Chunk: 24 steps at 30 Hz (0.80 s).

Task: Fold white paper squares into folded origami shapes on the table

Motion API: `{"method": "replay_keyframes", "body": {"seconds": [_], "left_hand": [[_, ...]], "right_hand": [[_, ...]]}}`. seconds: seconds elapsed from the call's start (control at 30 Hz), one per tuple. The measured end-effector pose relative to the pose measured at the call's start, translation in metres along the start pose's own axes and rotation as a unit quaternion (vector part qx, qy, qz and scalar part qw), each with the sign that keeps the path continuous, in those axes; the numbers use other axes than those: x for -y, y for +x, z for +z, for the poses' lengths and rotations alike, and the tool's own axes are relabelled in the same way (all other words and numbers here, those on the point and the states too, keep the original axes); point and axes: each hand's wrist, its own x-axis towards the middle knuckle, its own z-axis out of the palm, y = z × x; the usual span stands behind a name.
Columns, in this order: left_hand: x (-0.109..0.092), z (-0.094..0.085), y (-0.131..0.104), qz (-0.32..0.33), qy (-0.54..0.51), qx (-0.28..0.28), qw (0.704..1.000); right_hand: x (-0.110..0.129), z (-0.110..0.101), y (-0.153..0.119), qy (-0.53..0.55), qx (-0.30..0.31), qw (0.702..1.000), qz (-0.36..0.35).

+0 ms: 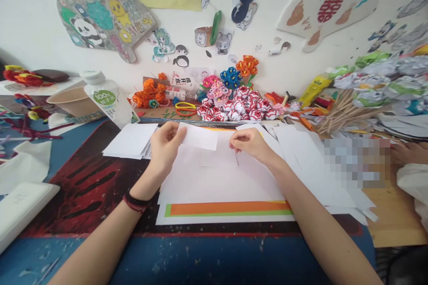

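Note:
My left hand point(165, 144) is closed, thumb and fingers pinching the left end of a small white paper rectangle point(200, 137), held up over the larger sheets. To the right, my right hand point(249, 143) has its fingers curled into a pinch. Whether anything is in it cannot be made out. Another small white paper piece point(219, 159) lies flat below, its right edge close under the right fingertips. Beneath both hands are large white sheets point(214, 187), with orange paper point(230, 208) and green paper edges showing at the front.
A stack of small white papers point(129, 140) lies left, behind it a white bottle point(109, 100). Paper flowers point(240, 104) and yellow-handled scissors point(186, 107) sit at the back. More white sheets point(310, 164) and wooden sticks point(344, 113) are right. Another person's hand point(409, 153) rests far right.

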Motion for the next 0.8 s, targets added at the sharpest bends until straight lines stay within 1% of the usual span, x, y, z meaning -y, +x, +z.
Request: {"method": "replay_keyframes", "body": {"seconds": [0.07,0.13,0.23,0.3,0.43,0.53,0.7,0.8], "left_hand": [[0.000,-0.002,0.002,-0.004,-0.017,-0.014,1.000],[-0.001,0.001,0.000,-0.012,-0.025,-0.002,1.000],[-0.002,0.009,-0.008,-0.025,-0.036,0.037,0.998],[-0.002,0.013,-0.014,-0.027,-0.038,0.063,0.997],[-0.001,0.019,-0.021,-0.023,0.008,0.109,0.994],[0.000,0.020,-0.023,-0.021,0.029,0.120,0.992],[-0.001,0.020,-0.022,-0.018,0.057,0.104,0.993],[-0.001,0.019,-0.020,-0.002,0.091,0.123,0.988]], "right_hand": [[0.000,0.001,0.001,0.006,-0.032,0.999,-0.001],[0.002,0.005,0.001,0.029,-0.046,0.998,-0.010],[0.008,0.016,-0.002,0.065,-0.014,0.998,-0.019],[0.011,0.023,-0.004,0.091,0.003,0.996,-0.007],[0.010,0.030,-0.005,0.142,-0.022,0.989,0.035],[0.006,0.029,-0.004,0.145,-0.039,0.988,0.035],[0.002,0.021,-0.003,0.137,-0.063,0.988,0.026],[0.002,0.018,-0.002,0.108,-0.067,0.992,0.015]]}}
